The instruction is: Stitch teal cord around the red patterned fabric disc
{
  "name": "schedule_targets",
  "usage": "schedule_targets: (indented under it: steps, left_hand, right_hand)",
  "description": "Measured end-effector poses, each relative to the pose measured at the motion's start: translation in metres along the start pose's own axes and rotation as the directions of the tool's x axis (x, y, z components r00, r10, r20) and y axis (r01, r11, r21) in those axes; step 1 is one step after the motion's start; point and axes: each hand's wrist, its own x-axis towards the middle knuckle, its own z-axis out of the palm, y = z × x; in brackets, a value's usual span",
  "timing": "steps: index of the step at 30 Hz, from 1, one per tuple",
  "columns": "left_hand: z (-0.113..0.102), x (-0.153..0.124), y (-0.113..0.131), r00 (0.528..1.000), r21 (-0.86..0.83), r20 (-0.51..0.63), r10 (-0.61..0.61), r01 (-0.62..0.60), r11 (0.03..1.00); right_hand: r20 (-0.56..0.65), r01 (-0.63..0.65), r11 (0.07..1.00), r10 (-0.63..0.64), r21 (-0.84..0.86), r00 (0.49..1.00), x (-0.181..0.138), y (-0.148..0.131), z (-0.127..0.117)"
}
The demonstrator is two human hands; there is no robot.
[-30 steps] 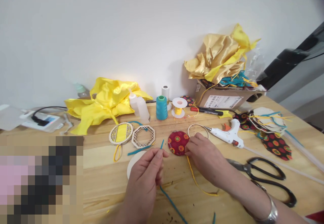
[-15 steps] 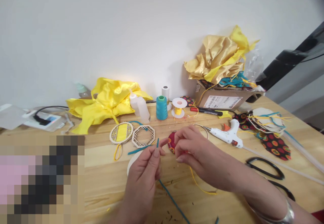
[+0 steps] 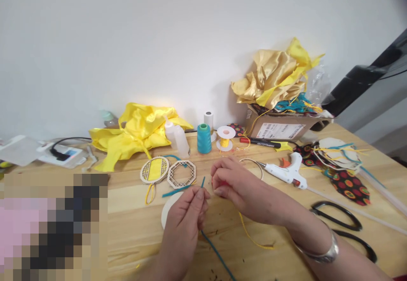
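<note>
My left hand (image 3: 187, 215) pinches a teal cord (image 3: 216, 251) between thumb and forefinger; the cord's tip sticks up above the fingers and its tail runs down towards the table's near edge. My right hand (image 3: 237, 185) is closed around a red patterned fabric disc (image 3: 217, 183), lifted off the table and almost wholly hidden by the fingers. A yellow cord (image 3: 251, 236) trails from under that hand across the wood. A plain wooden disc (image 3: 168, 209) lies under my left hand.
Two wooden lattice frames (image 3: 168, 171) lie ahead, with a teal thread cone (image 3: 204, 138), a yellow spool (image 3: 225, 137) and glue bottles (image 3: 178, 137) behind. A glue gun (image 3: 286, 170), a metal ring (image 3: 252, 164), black scissors (image 3: 346, 226), yellow satin (image 3: 136, 132) and a cardboard box (image 3: 280, 126) surround them.
My right hand picked the red fabric disc up from the table and closed around it, moving left towards my left hand. The left hand kept hold of the teal cord.
</note>
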Motion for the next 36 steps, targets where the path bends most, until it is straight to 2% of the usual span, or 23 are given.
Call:
schedule_targets:
  steps: [4, 9, 11, 13, 15, 17, 20, 22, 25, 27, 29, 32, 34, 36]
  left_hand:
    - [-0.001, 0.0, -0.002, 0.999, -0.031, 0.001, -0.034, 0.034, 0.999]
    - [-0.005, 0.0, -0.006, 0.999, 0.047, 0.004, -0.035, 0.035, 0.998]
    - [-0.006, -0.001, -0.008, 1.0, 0.075, 0.004, -0.015, 0.015, 0.997]
    - [-0.006, -0.001, -0.008, 1.0, 0.086, 0.003, 0.002, -0.003, 0.996]
    - [-0.006, -0.001, -0.008, 1.0, 0.077, -0.01, 0.012, -0.011, 0.997]
    - [-0.006, 0.0, -0.007, 0.999, 0.057, -0.038, 0.019, -0.016, 0.998]
    - [-0.004, 0.001, -0.005, 0.997, 0.042, -0.078, 0.024, -0.021, 0.999]
    - [-0.004, 0.001, -0.004, 0.996, 0.054, -0.085, 0.026, -0.021, 0.998]
    - [-0.004, -0.001, -0.002, 0.992, 0.163, -0.095, 0.078, -0.062, 0.985]
    - [-0.003, -0.003, 0.0, 0.985, 0.285, -0.1, 0.142, -0.108, 0.952]
    - [-0.002, -0.005, 0.002, 0.976, 0.389, -0.079, 0.205, -0.159, 0.907]
    - [-0.002, -0.006, 0.003, 0.96, 0.47, -0.009, 0.281, -0.244, 0.848]
    - [-0.001, -0.006, 0.002, 0.953, 0.492, 0.023, 0.301, -0.272, 0.827]
    - [0.0, -0.006, 0.001, 0.95, 0.499, 0.003, 0.311, -0.271, 0.823]
  right_hand:
    - [-0.055, 0.006, 0.997, -0.002, 0.073, 0.998, 0.001, 0.006, 0.003]
    - [-0.076, 0.052, 0.995, -0.045, 0.089, 0.996, 0.001, 0.006, 0.007]
    - [-0.12, 0.069, 0.994, -0.059, 0.081, 0.991, 0.003, 0.008, 0.01]
    - [-0.242, -0.001, 0.997, 0.021, 0.082, 0.97, 0.005, 0.014, 0.013]
    - [-0.352, -0.16, 0.976, 0.204, 0.15, 0.914, 0.007, 0.019, 0.014]
    - [-0.343, -0.267, 0.931, 0.343, 0.249, 0.875, 0.008, 0.022, 0.014]
    - [-0.089, -0.331, 0.83, 0.41, 0.449, 0.908, 0.008, 0.021, 0.013]
    - [0.05, -0.402, 0.739, 0.449, 0.541, 0.892, 0.006, 0.018, 0.016]
    - [0.128, -0.456, 0.638, 0.491, 0.62, 0.862, 0.004, 0.015, 0.024]
    - [0.211, -0.467, 0.505, 0.483, 0.726, 0.85, 0.004, 0.013, 0.03]
    - [0.293, -0.454, 0.32, 0.441, 0.832, 0.848, 0.005, 0.012, 0.035]
    - [0.321, -0.386, 0.109, 0.379, 0.916, 0.868, 0.007, 0.011, 0.039]
    - [0.291, -0.337, 0.065, 0.372, 0.939, 0.882, 0.008, 0.011, 0.04]
    - [0.252, -0.295, 0.051, 0.397, 0.954, 0.882, 0.009, 0.011, 0.04]
